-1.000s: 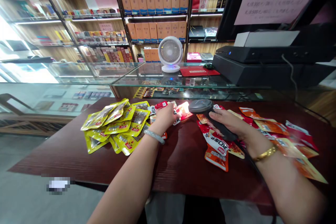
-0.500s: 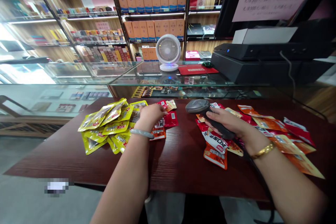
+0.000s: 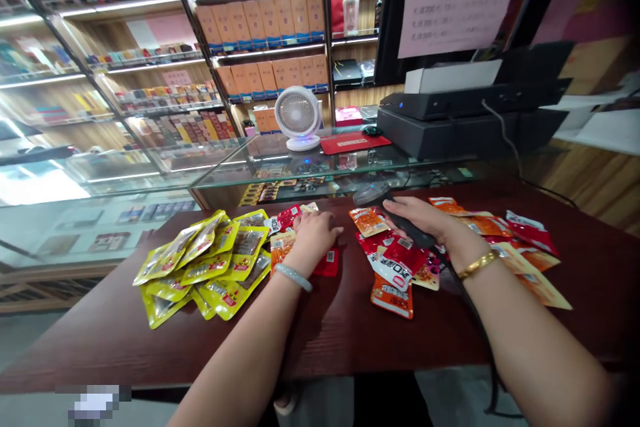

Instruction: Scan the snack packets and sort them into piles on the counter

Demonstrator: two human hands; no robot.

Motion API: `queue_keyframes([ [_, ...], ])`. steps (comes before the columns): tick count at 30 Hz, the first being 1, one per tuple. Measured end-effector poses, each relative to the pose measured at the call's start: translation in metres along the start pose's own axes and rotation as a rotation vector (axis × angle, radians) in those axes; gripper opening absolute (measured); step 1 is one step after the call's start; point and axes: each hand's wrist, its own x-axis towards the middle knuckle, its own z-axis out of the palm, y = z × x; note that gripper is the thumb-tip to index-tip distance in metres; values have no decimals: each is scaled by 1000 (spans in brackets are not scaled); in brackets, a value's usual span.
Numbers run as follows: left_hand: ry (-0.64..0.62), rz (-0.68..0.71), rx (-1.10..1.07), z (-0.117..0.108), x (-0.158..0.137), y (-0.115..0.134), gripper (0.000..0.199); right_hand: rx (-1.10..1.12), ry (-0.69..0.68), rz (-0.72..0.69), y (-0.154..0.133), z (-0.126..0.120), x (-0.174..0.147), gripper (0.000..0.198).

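My left hand (image 3: 319, 238) reaches over a small group of snack packets, its fingers bent and a little apart, with nothing visibly held. Under and beside it lie a red packet (image 3: 327, 263) and an orange packet (image 3: 281, 248). A heap of yellow snack packets (image 3: 207, 270) spreads to its left. My right hand (image 3: 425, 217) is closed around the dark handle of a barcode scanner (image 3: 373, 194), whose head points left. Below the scanner is a loose pile of red and orange packets (image 3: 403, 257), with an orange-and-cream packet (image 3: 369, 221) by its head.
More orange and red packets (image 3: 530, 260) lie right of my right wrist. The scanner's cord (image 3: 483, 323) runs down past the brown table's (image 3: 320, 347) front edge. Behind stand a glass counter (image 3: 240, 170), a white fan (image 3: 299, 113) and a black cash-register unit (image 3: 440, 127).
The view has shifted slightly. My left hand has moved right across the small packet group, uncovering more yellow packets. The scanner stays in my right hand, with more of the orange-and-cream packet now showing.
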Motion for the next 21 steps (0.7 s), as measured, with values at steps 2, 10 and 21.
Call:
queue_keyframes([
  [2,-72,36,8,5,7,12,45,8,14,-12,-2,-3,-1,50],
  [10,-216,28,-5,28,63,56,80,43,15,-37,-1,-9,0,51],
  [21,-75,-104,-350,9,60,33,56,30,33,-48,2,-6,4,53],
])
